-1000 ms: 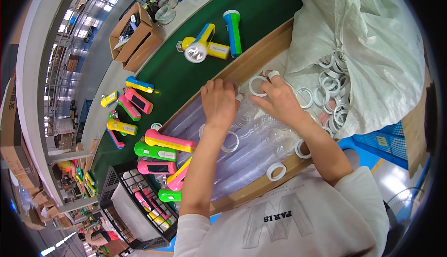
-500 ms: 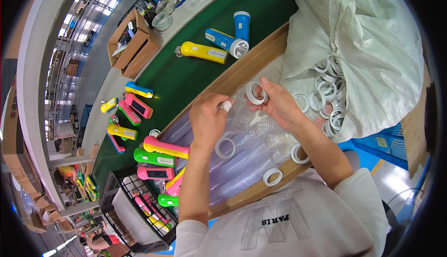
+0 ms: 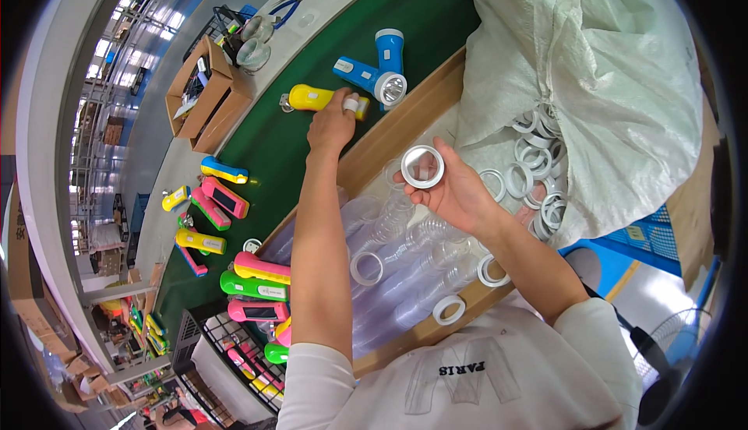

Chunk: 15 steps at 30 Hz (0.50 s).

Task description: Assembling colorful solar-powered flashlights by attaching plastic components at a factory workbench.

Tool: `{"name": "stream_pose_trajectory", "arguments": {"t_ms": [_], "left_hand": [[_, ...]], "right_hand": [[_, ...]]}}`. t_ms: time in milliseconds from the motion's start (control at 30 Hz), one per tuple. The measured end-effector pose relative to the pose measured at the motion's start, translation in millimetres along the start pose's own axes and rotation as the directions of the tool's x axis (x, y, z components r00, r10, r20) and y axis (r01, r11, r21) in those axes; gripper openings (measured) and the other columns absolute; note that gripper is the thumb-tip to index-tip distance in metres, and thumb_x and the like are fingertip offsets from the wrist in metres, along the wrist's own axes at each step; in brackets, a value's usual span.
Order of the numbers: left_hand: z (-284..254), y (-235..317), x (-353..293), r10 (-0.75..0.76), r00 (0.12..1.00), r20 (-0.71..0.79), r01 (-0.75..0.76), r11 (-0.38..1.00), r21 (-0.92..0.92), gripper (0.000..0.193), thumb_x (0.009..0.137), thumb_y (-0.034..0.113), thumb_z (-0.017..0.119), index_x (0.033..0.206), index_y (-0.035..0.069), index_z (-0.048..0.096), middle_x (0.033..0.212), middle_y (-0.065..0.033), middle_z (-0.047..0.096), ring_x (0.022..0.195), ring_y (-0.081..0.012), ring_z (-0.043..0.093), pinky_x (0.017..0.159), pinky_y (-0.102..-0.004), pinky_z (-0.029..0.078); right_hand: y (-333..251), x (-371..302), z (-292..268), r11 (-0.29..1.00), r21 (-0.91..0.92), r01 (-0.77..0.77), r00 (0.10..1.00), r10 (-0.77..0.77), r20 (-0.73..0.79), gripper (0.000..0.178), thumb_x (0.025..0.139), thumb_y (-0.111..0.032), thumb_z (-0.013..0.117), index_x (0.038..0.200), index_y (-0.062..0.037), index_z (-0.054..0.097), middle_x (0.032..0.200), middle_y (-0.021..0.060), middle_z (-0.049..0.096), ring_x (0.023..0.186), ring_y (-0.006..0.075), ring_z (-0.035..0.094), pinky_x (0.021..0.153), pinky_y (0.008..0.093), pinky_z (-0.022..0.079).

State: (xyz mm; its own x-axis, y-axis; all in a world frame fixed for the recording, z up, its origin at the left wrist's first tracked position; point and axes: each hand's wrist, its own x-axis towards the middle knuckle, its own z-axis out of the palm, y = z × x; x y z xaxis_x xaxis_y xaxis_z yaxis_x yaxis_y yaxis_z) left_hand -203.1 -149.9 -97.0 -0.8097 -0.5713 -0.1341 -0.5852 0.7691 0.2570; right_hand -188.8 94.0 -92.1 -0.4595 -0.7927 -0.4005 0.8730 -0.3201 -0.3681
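My left hand [image 3: 332, 125] reaches across the green surface, its fingers curled over the wide end of a yellow flashlight [image 3: 308, 97]; a white wrap or cap shows on one finger. In my right hand [image 3: 458, 196] a white ring [image 3: 407, 177] is pinched at its edge, and a clear lens seems to sit inside it. Two blue flashlights [image 3: 391, 52] lie just past the yellow one, one showing its lamp end. Beneath my hands, a cardboard box [image 3: 397, 128] holds long stacks of clear round lenses [image 3: 405, 274]. Several loose white rings [image 3: 367, 268] rest on the stacks and the rim.
At the right, a white woven sack [image 3: 600, 118] spills more white rings [image 3: 534, 153]. Pink, green and yellow flashlights [image 3: 253, 286] lie left of my left arm, beside a black crate [image 3: 234, 368]. A small carton [image 3: 210, 99] and pliers [image 3: 290, 11] sit on the far ledge.
My left hand has moved up and away from the box onto the yellow flashlight. My right hand still holds the ring, now turned more face-on. The view has shifted slightly.
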Motion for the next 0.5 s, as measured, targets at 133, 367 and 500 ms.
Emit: {"name": "stream_pose_trajectory", "arguments": {"t_ms": [133, 367, 500], "left_hand": [[-10.4, -23.9, -14.6, -0.04, 0.975, -0.219, -0.013, 0.971, -0.238, 0.035, 0.089, 0.047, 0.058, 0.109, 0.019, 0.058, 0.101, -0.0159, 0.067, 0.097, -0.0353, 0.064, 0.084, -0.0423, 0.049], [-109.7, -28.2, -165.7, 0.173, 0.985, -0.008, -0.088, 0.456, -0.886, 0.023, 0.09, 0.015, 0.055, 0.111, 0.012, 0.044, 0.106, -0.0177, 0.061, 0.073, -0.0175, 0.061, 0.054, -0.0263, 0.05], [-113.7, -30.5, -230.4, 0.359, 0.933, 0.021, -0.068, 0.233, -0.97, 0.024, 0.089, 0.012, 0.059, 0.105, 0.009, 0.041, 0.11, -0.0225, 0.059, 0.075, -0.0174, 0.06, 0.056, -0.0282, 0.051]], "right_hand": [[0.4, 0.6, -3.1, 0.999, 0.033, 0.004, 0.998, -0.006, 0.067, 0.049, 0.103, -0.044, 0.029, 0.088, -0.0067, 0.057, 0.096, 0.0236, 0.065, 0.071, 0.0207, 0.065, 0.064, 0.0302, 0.054], [1.9, -3.7, -4.4, 1.0, 0.025, 0.012, 0.998, -0.014, 0.063, 0.047, 0.102, -0.042, 0.03, 0.101, -0.004, 0.057, 0.096, 0.0222, 0.066, 0.072, 0.0211, 0.066, 0.065, 0.0307, 0.055], [5.6, -6.3, -1.2, 1.0, 0.01, 0.002, 0.996, -0.003, 0.093, 0.046, 0.102, -0.042, 0.032, 0.106, -0.0037, 0.056, 0.095, 0.0201, 0.066, 0.073, 0.0226, 0.067, 0.067, 0.0319, 0.057]]}}
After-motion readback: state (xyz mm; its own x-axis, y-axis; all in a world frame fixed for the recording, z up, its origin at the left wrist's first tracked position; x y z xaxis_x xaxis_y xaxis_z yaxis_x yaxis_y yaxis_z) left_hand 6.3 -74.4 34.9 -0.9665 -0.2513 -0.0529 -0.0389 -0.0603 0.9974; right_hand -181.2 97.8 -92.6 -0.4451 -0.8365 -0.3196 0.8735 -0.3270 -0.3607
